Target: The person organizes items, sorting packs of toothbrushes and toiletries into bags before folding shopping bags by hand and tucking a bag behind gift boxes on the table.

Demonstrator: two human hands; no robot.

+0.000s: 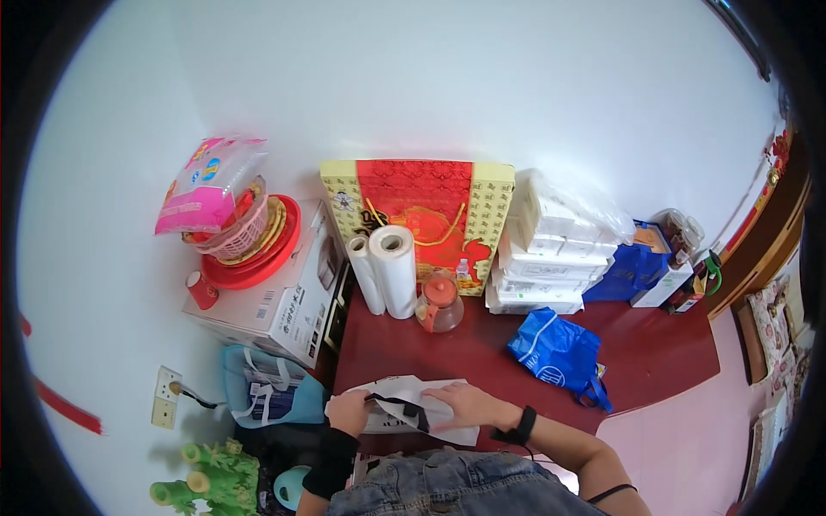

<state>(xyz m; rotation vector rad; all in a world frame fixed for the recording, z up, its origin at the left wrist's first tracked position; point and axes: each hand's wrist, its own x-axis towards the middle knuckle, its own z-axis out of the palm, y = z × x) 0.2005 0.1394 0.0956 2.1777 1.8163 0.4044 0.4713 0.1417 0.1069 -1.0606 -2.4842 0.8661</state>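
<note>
A white bag [387,391] with dark lettering and a black strip, maybe a handle, lies at the table's front edge, close to my body. My left hand [348,411] is closed on its left side. At the bag's right side my right hand [460,404] grips the upper layer, fingers bent over the material. Between the two hands the bag gapes a little, and its inside is dark. I cannot make out whether anything is in it. A blue folded bag [555,348] lies to the right of my right hand.
On the dark red table [662,344] stand a glass jar with a red lid [440,301], white plastic rolls [394,271], a red gift box [417,185] and stacked white packs [546,267]. A carton [275,314] bearing red trays and a light-blue bag [267,387] are at left.
</note>
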